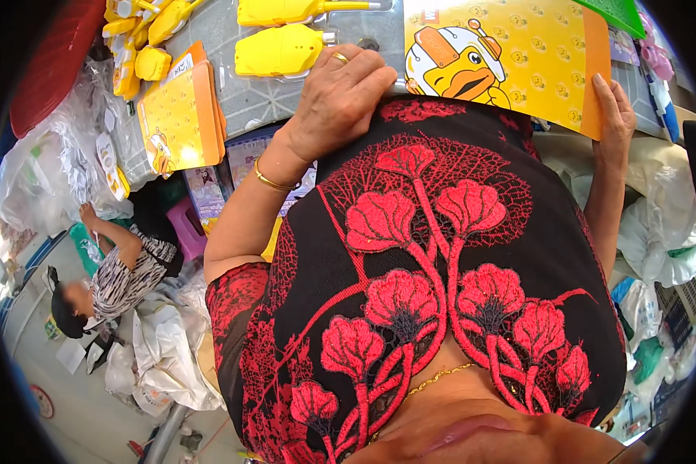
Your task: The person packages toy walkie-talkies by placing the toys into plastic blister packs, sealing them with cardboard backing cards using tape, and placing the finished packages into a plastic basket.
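My right hand grips the right edge of a large yellow printed card with an orange border and a cartoon duck in a white helmet. My left hand is closed beside the card's left edge, its fingers curled. A small shiny tip shows by its fingertips, but what it belongs to is hidden. Just left of that hand lies a chunky yellow plastic toy part with a metal-coloured end. A second yellow toy part with a long rod lies beyond it.
More yellow toy parts are heaped at the far left of the grey table. Nearer lies a stack of similar cards. A red basket and plastic bags stand left. Another person works there. A green tray sits far right.
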A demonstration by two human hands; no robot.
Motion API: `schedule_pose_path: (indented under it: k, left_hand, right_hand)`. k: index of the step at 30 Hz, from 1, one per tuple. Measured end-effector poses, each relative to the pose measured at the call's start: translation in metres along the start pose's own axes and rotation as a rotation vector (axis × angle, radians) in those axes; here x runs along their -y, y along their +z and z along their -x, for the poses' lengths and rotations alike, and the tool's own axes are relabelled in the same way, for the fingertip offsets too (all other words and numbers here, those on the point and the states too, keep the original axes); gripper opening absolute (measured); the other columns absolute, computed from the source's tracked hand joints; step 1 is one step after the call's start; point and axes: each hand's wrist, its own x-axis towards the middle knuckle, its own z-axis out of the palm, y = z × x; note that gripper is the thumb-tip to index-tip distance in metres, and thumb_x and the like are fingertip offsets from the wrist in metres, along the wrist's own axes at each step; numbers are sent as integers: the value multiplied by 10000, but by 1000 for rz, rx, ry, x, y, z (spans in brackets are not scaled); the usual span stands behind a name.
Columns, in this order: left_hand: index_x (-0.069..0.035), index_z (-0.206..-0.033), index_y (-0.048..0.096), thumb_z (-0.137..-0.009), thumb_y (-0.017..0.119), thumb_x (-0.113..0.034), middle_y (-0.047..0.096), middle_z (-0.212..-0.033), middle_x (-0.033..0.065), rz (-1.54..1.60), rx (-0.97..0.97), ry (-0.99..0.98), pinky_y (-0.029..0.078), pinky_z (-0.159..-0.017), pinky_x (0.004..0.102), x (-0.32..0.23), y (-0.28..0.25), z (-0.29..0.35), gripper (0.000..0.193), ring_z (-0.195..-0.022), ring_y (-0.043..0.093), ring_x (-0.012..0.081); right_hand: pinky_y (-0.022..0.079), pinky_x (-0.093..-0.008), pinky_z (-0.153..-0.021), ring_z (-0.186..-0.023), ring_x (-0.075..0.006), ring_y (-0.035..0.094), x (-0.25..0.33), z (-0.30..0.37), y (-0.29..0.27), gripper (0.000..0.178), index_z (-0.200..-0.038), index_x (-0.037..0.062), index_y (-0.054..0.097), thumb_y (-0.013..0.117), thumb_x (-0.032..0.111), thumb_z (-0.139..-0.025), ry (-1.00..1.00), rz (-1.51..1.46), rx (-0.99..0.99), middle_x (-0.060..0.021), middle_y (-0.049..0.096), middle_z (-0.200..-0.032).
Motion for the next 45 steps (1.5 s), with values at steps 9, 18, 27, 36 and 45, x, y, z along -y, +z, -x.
schedule_pose_path:
  k: [9, 18, 27, 36, 45]
  left_hand:
    - [-75, -848, 558, -652, 610, 39, 551, -815, 66, 67, 101, -126, 369, -683, 353, -5, -5, -5, 232, -789, 523, 259]
    - [-64, -820, 592, -639, 573, 87, 549, -778, 63, 200, 39, -76, 384, -648, 348, 0, -2, -4, 236, -731, 509, 261]
    - [-74, -833, 612, -646, 575, 84, 570, -797, 59, 231, 55, -77, 386, -665, 349, -2, 1, -13, 247, -741, 525, 265]
    - [-61, -914, 624, -724, 708, -131, 590, -947, 116, -91, -79, -274, 405, -838, 391, 14, -37, -7, 218, -939, 547, 298]
    - [-4, -1349, 355, -737, 763, -361, 437, -1304, 216, -126, -161, -806, 414, -933, 398, 75, -58, 45, 818, -1127, 474, 318]
  right_hand:
    - [447, -164, -629, -695, -35, 572, 1, 3, 4, 152, -914, 9, 637, 623, 158, -891, -59, -9, -39, -9, 632, -831]
    - [434, -165, -614, -679, -32, 552, -2, 3, 11, 153, -879, 3, 637, 637, 156, -884, -95, 16, -72, -5, 627, -813]
    - [420, -164, -598, -659, -19, 522, -3, 6, 15, 141, -878, 17, 629, 626, 157, -893, -85, -7, -49, 20, 606, -788]
    - [422, -163, -601, -675, -19, 519, -6, 3, 27, 168, -883, 8, 605, 593, 171, -923, 18, 33, 107, 16, 602, -797]
    - [447, -170, -590, -662, -34, 559, 2, -13, 61, 156, -880, 26, 592, 584, 175, -925, 67, -112, 205, -14, 628, -811]
